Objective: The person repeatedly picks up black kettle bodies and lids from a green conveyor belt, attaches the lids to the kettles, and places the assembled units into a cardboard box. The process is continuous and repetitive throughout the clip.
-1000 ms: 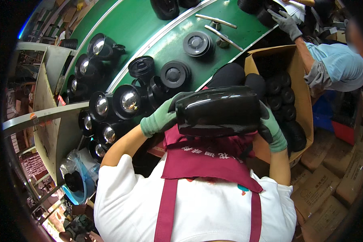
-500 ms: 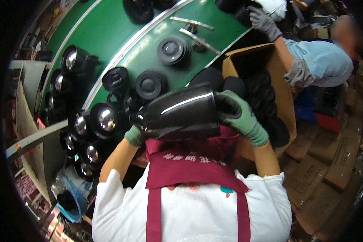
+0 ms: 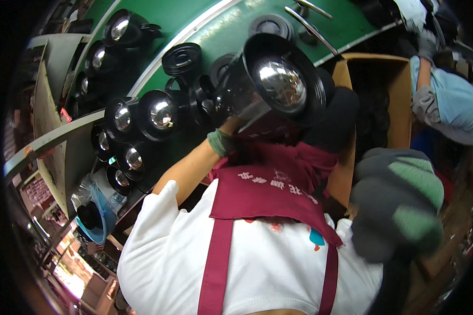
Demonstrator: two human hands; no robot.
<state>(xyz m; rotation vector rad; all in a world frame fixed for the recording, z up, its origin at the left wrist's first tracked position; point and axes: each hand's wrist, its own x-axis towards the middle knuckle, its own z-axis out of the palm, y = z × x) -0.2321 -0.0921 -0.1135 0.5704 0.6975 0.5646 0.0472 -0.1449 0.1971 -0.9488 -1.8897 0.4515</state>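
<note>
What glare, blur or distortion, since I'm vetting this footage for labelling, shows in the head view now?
Head view: bright highlights glare off the shiny metal interior of the raised black vessel; same view, the right hand looms large and looks soft; head view again, the grey rail bows toward the rim, and the corners fall to black.

From the head, one fisheye view looks down over the dark-red cloth apron and flat green worktop, the grey-and-green gloved right hand close to the lens.
</note>
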